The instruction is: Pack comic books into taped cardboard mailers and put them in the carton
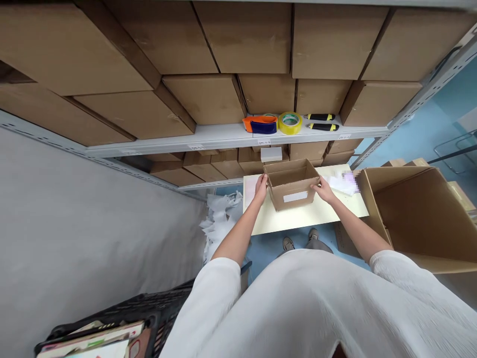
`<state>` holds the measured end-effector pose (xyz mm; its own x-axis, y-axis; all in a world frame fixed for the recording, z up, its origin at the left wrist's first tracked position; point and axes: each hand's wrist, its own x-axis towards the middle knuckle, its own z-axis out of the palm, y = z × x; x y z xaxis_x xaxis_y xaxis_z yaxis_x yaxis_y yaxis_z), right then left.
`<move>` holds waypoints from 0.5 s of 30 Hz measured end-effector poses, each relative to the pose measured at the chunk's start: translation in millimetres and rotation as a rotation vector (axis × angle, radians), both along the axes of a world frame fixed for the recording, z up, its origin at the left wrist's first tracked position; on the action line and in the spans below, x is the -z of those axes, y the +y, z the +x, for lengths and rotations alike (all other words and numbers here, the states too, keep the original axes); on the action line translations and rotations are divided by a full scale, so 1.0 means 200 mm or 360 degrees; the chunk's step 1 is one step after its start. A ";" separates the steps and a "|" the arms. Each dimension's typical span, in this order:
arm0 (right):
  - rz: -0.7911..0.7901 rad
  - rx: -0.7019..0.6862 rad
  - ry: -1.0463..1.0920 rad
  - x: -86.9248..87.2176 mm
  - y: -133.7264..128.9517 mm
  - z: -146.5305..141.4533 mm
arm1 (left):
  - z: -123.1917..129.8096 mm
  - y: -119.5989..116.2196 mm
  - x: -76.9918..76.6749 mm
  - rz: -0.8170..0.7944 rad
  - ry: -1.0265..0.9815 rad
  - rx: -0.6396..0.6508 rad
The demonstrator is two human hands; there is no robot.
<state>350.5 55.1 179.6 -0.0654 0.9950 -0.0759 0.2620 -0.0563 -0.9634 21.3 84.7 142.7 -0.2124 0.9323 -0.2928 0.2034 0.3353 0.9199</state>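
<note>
Positioning the box (294, 187) two-handed seems the step in hand; the next move calls for an even hold at both ends. Its label (295, 196) faces the near edge of the counter (286, 220); the long axis runs roughly along that edge, mouth up, left of centre. The left hand (262, 188) grips the left end, the right hand (323, 190) the right near corner. Whether the base touches, I cannot tell.

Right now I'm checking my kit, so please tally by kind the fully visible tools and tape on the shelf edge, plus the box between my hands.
Open brown cardboard box: 1
Orange-and-blue plastic tape dispenser: 1
Yellow ring-shaped tape roll (partly hidden one not counted): 1
Slim black-and-yellow handled tools: 2
Total: 5
</note>
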 end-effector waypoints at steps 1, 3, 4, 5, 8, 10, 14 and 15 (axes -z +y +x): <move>0.0014 -0.0054 0.0021 0.00 -0.02 0.00 | 0.00 -0.01 0.00 0.0017 -0.0113 0.0006; 0.0018 -0.0149 0.0054 0.00 -0.05 0.01 | -0.01 -0.03 0.00 0.0053 -0.0324 0.0019; 0.0007 -0.0192 0.0064 0.00 -0.06 0.01 | -0.02 -0.04 0.01 0.0067 -0.0391 0.0032; -0.0005 -0.0227 0.0067 0.01 -0.07 0.01 | -0.03 -0.04 0.01 0.0076 -0.0438 0.0049; -0.0009 -0.0281 0.0003 0.05 -0.09 0.02 | -0.05 -0.05 0.03 0.0090 -0.0518 0.0120; 0.0005 -0.0288 -0.0083 0.07 -0.09 0.02 | -0.07 -0.05 0.04 0.0118 -0.0525 0.0162; 0.0000 -0.0303 -0.0198 0.09 -0.08 0.03 | -0.09 -0.03 0.07 0.0210 -0.0399 0.0187; -0.0004 -0.0302 -0.0210 0.09 -0.08 0.03 | -0.09 -0.03 0.08 0.0214 -0.0340 0.0179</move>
<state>356.9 39.8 161.5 -0.2408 0.9655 -0.0990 0.3919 0.0034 -0.9200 3.4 79.6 127.0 -0.0522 0.9800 -0.1919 0.0289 0.1935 0.9807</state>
